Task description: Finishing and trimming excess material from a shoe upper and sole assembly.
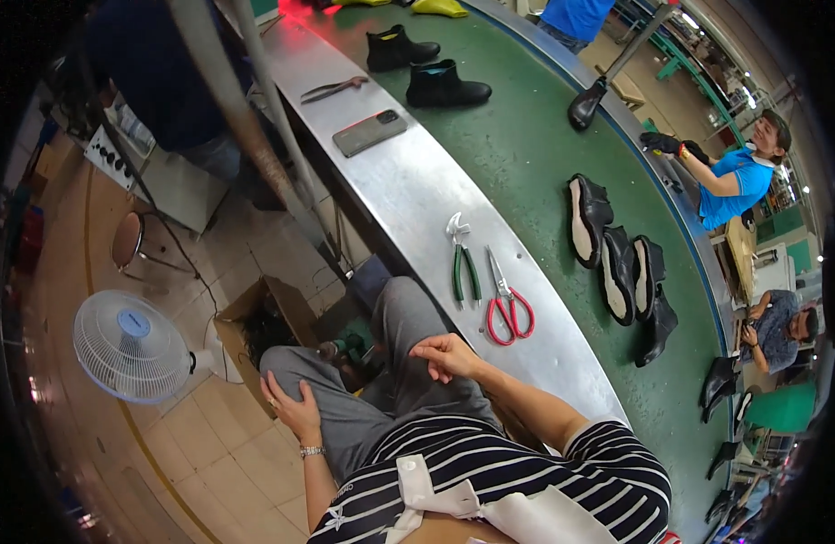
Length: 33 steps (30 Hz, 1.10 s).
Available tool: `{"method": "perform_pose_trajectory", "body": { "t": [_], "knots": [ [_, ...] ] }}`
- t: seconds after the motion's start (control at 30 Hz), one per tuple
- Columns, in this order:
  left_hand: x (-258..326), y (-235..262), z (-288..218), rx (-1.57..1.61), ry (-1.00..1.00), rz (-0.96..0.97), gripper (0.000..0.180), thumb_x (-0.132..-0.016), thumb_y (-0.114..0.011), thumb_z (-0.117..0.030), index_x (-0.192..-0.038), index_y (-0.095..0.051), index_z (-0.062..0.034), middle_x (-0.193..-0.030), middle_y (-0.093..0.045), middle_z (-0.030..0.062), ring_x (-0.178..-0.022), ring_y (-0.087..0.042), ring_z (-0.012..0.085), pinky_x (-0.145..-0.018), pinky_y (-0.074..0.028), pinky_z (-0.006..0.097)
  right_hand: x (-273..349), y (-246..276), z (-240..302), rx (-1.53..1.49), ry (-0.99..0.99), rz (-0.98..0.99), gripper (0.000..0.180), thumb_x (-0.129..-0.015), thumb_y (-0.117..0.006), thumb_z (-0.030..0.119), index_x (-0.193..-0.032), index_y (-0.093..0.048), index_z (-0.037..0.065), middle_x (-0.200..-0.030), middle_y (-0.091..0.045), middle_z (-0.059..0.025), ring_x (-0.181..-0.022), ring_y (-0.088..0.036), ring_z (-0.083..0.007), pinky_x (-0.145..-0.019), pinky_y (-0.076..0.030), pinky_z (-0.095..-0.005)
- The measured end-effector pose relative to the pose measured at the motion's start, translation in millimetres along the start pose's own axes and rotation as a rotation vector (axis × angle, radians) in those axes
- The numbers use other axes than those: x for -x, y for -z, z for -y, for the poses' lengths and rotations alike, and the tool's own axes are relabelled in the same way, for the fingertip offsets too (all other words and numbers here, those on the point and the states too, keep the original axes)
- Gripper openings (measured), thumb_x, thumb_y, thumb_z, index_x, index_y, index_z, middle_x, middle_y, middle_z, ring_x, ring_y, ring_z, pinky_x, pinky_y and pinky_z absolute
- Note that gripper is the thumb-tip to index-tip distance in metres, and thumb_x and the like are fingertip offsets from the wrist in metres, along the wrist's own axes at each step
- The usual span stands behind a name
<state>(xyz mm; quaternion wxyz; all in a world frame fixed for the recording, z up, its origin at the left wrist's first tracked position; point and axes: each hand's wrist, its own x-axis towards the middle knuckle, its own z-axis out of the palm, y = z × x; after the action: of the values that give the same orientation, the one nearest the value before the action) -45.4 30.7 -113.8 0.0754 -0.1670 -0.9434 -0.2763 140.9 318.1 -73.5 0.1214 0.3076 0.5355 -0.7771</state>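
My left hand (295,412) rests on my left thigh in grey trousers, its fingers spread and holding nothing. Over my right thigh, my right hand (444,356) hangs with its fingers loosely curled in, and no object shows in it. Nearest to the right hand on the metal ledge lie red-handled scissors (504,293), their blades pointing away from me. Beside them is a pair of green-handled pliers (457,267) with a broad pale head. Farther up the ledge are a grey phone (370,133) and a dark pair of pincers (334,89). Neither hand touches these tools.
Black ankle boots (444,86) and several black shoes (590,222) with pale soles sit on the green conveyor (526,172). A white fan (131,346) and an open carton (268,317) stand at my left. Across the belt, a person in blue (739,186) wears dark gloves.
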Motion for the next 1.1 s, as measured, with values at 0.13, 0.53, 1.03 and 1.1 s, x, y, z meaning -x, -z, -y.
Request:
{"method": "perform_pose_trajectory", "body": {
  "t": [0.13, 0.53, 1.03, 1.1],
  "knots": [
    [-0.6, 1.2, -4.2, 0.048, 0.043, 0.011, 0.066, -0.080, -0.067, -0.017, -0.138, -0.038, -0.0027, -0.141, -0.036, 0.0249, -0.130, -0.036, 0.0420, -0.108, -0.031, 0.046, -3.1, 1.2, -3.4, -0.014, 0.006, -0.001, 0.028, -0.098, -0.053, 0.029, -0.109, -0.066, 0.007, -0.056, -0.059, -0.0014, -0.042, -0.052, -0.0067, -0.039, -0.040, -0.0203],
    [0.1, 0.1, 1.7, -0.007, 0.043, 0.002, 0.068, -0.079, -0.067, -0.021, -0.140, -0.038, -0.0075, -0.144, -0.035, 0.0212, -0.127, -0.041, 0.0414, -0.101, -0.038, 0.047, -4.4, 1.7, -3.4, -0.024, 0.006, 0.024, 0.028, -0.098, -0.053, 0.029, -0.109, -0.066, 0.007, -0.056, -0.059, -0.0016, -0.041, -0.052, -0.0067, -0.039, -0.040, -0.0204],
    [3.0, -1.9, -1.0, 0.003, 0.051, 0.009, 0.068, -0.079, -0.068, -0.021, -0.139, -0.038, -0.0056, -0.142, -0.035, 0.0226, -0.128, -0.040, 0.0411, -0.103, -0.036, 0.046, -6.8, 6.7, 12.1, -0.038, -0.055, 0.154, 0.028, -0.097, -0.054, 0.029, -0.113, -0.064, 0.008, -0.066, -0.064, -0.0015, -0.051, -0.058, -0.0072, -0.047, -0.045, -0.0204],
    [1.1, -5.4, -1.7, 0.000, 0.056, 0.014, 0.069, -0.079, -0.067, -0.021, -0.139, -0.037, -0.0057, -0.142, -0.035, 0.0226, -0.128, -0.040, 0.0411, -0.104, -0.036, 0.046, -14.3, 15.8, 41.3, -0.096, 0.047, 0.144, 0.028, -0.097, -0.055, 0.027, -0.116, -0.063, 0.007, -0.071, -0.066, -0.0028, -0.056, -0.060, -0.0084, -0.050, -0.047, -0.0207]
  ]
}}
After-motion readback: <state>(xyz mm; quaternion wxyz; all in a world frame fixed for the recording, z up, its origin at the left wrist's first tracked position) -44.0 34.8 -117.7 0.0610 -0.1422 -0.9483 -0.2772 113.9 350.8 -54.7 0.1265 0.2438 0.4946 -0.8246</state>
